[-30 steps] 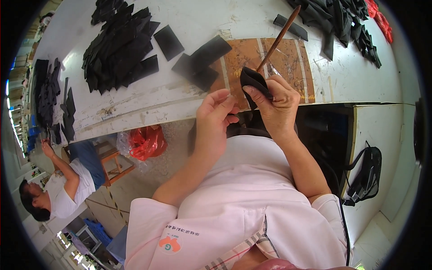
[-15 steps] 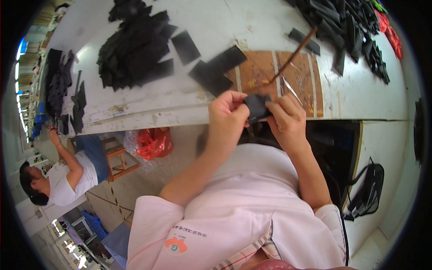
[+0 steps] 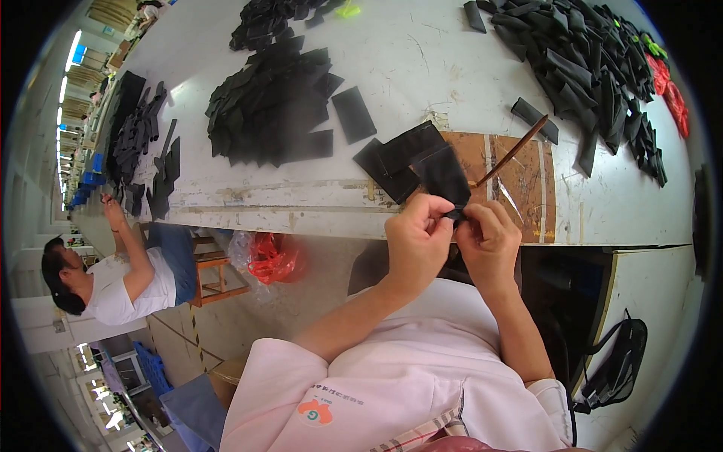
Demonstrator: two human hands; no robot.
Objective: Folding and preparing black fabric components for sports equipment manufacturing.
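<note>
A black fabric piece (image 3: pixel 443 175) stretches from my fingers over the table's near edge toward other flat black pieces (image 3: pixel 386 167). My left hand (image 3: pixel 420 239) pinches its near end between thumb and forefinger. Close beside it, my right hand (image 3: pixel 489 242) grips the same end with curled fingers. The part inside my fingertips is mostly hidden. Just beyond my right hand, a brown board (image 3: pixel 538 173) lies on the table, with a thin brown stick (image 3: pixel 516 149) and a slim pointed metal tool (image 3: pixel 509 197) at it.
Black fabric is heaped on the white table (image 3: pixel 407 60) in a left pile (image 3: pixel 263 109) and a right pile (image 3: pixel 561 56). Red plastic bags show at the right rim (image 3: pixel 670 98) and below the table (image 3: pixel 273 256). A person (image 3: pixel 124 271) sits at far left.
The fabric was bunched small between my hands; now it extends flat away from them, held by its near end. The whole view has shifted, with the table appearing lower.
</note>
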